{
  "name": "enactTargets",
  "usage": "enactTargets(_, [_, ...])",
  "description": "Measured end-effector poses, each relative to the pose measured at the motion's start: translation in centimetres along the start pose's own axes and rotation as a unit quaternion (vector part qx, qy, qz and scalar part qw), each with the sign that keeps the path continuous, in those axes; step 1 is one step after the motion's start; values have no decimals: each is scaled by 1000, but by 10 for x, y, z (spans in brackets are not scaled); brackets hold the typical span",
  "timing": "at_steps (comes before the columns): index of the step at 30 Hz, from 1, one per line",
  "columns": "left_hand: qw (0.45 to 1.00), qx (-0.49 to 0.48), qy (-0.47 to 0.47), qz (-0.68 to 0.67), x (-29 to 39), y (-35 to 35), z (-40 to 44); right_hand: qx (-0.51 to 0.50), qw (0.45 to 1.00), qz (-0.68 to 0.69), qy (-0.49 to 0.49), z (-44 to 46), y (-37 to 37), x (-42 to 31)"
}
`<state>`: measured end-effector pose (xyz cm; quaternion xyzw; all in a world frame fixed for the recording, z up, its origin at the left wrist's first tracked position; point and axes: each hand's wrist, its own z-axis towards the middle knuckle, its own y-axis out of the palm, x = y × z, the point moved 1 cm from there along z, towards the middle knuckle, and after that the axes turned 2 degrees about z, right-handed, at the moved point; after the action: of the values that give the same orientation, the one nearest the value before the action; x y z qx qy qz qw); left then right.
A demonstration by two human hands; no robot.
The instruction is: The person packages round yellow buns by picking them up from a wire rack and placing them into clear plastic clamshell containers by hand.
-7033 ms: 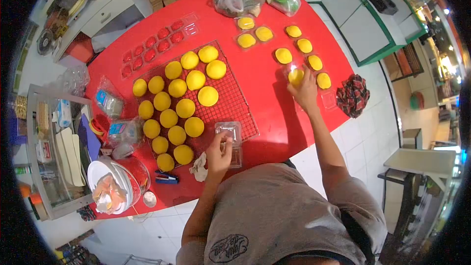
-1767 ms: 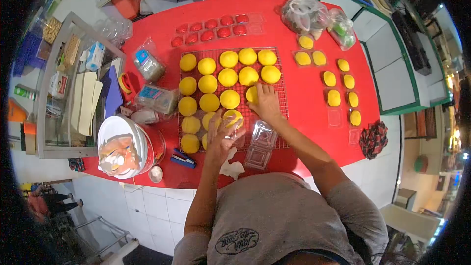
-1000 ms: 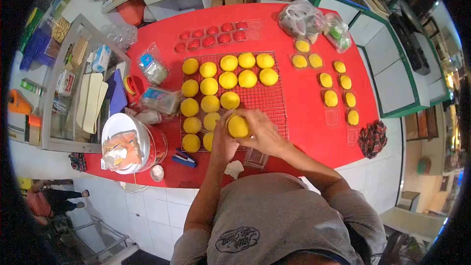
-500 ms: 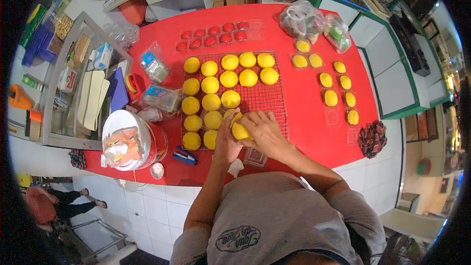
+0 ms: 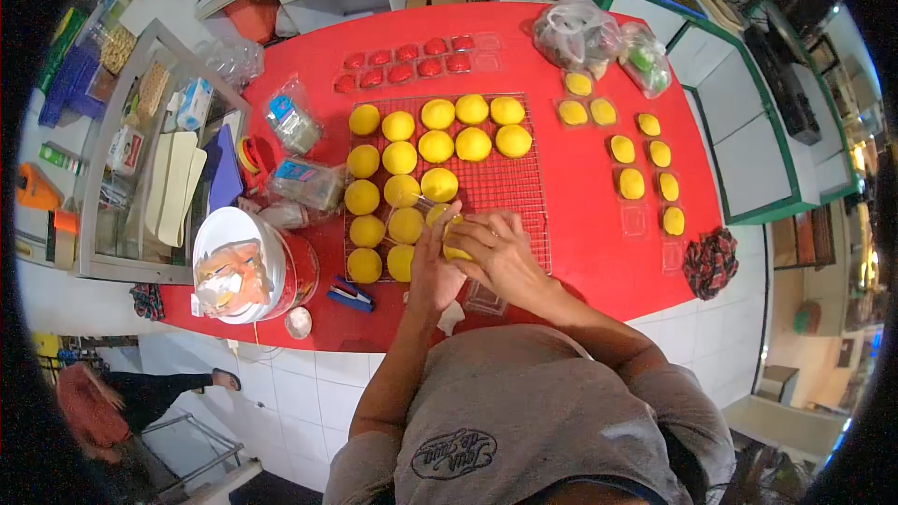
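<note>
Over the near side of the wire rack (image 5: 505,182), my two hands are close together around a round yellow bun (image 5: 456,252). The fingers of my right hand (image 5: 506,252) curl over its top and side, covering most of it. My left hand (image 5: 436,271) is upright against its left side, with a clear plastic piece (image 5: 423,203) reaching out past the fingers over the rack; its full shape is hard to make out. Rows of yellow buns (image 5: 399,158) fill the left and far parts of the rack. Another bun is partly hidden behind my fingers.
Red molded pieces (image 5: 407,52) sit in clear trays at the far side. Yellow buns in clear trays (image 5: 630,183) stand at right, near plastic bags (image 5: 575,35). Left are a white bucket (image 5: 241,266), a blue stapler (image 5: 351,296) and bagged packs (image 5: 306,184). A person (image 5: 92,407) is at lower left.
My right fingers have closed further over the bun, hiding more of it. The clear plastic shows more above my left hand. The person at lower left has shifted, one leg stretched further right.
</note>
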<state>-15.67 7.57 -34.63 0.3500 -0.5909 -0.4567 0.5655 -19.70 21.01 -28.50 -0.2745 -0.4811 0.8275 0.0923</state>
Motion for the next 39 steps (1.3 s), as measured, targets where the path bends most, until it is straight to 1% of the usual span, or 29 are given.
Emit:
enactTargets(1, [1000, 0, -1, 0, 1, 1, 0, 0, 1000, 0, 1, 0, 0, -1])
enactTargets(5, [992, 16, 13, -128, 5, 5, 1, 75, 995, 55, 31, 4, -7, -7])
enactTargets(6, [992, 16, 13, -128, 5, 5, 1, 75, 995, 55, 31, 3, -7, -7])
enactTargets(9, [979, 52, 19, -197, 1, 3, 0, 49, 998, -7, 34, -4, -7, -4])
enactTargets(11, [974, 66, 19, -218, 2, 8, 0, 41, 998, -26, 37, -7, -5, -7])
enactTargets(13, [986, 57, 23, -155, 5, 19, 3, 132, 976, 116, 125, -10, -4, -9])
enactTargets(15, [994, 46, 26, -92, 8, 28, 6, 221, 919, 251, 208, -15, -3, -10])
enactTargets(16, [994, 46, 24, -91, 7, 28, 6, 222, 919, 251, 209, -19, -1, -11])
enactTargets(17, [993, 55, 33, -102, 7, 28, 6, 197, 862, 380, 271, -25, 5, -10])
enactTargets(18, [991, 62, 40, -113, 6, 28, 6, 169, 785, 500, 325, -33, 13, -8])
enactTargets(19, [989, 70, 47, -125, 5, 28, 7, 137, 688, 608, 371, -39, 19, -6])
enactTargets(20, [986, 78, 53, -137, 3, 30, 7, 104, 575, 702, 407, -42, 20, -7])
enactTargets(21, [986, 77, 47, -137, 1, 33, 7, 110, 574, 701, 409, -44, 19, -6])
enactTargets(23, [988, 150, 8, 45, -5, 47, 1, 45, 435, 780, 448, -46, 13, -9])
enactTargets(24, [979, 166, -7, 120, -8, 51, 0, 13, 360, 812, 459, -46, 8, -11])
enactTargets(25, [971, 151, 2, 187, -13, 52, -1, -17, 282, 839, 466, -46, 3, -13])
enactTargets(26, [955, 142, 11, 258, -17, 51, -3, -5, 281, 839, 466, -45, -5, -14])
enactTargets(28, [920, 110, 27, 376, -27, 43, -7, 4, 260, 842, 473, -41, -26, -16])
enactTargets(30, [880, 66, 38, 469, -39, 32, -8, 9, 239, 843, 482, -39, -40, -13])
enactTargets(31, [858, 38, 43, 510, -45, 27, -9, 17, 238, 843, 483, -39, -42, -10])
enactTargets(35, [757, -81, 78, 643, -66, 13, -7, 91, 343, 774, 525, -44, -39, 8])
enactTargets(36, [729, -109, 88, 670, -68, 13, -7, 94, 342, 773, 526, -47, -37, 11])
enactTargets(37, [700, -134, 94, 695, -68, 14, -6, 113, 364, 765, 519, -51, -33, 15])
enactTargets(39, [616, -176, 89, 762, -62, 27, -3, 151, 409, 746, 503, -58, -26, 24])
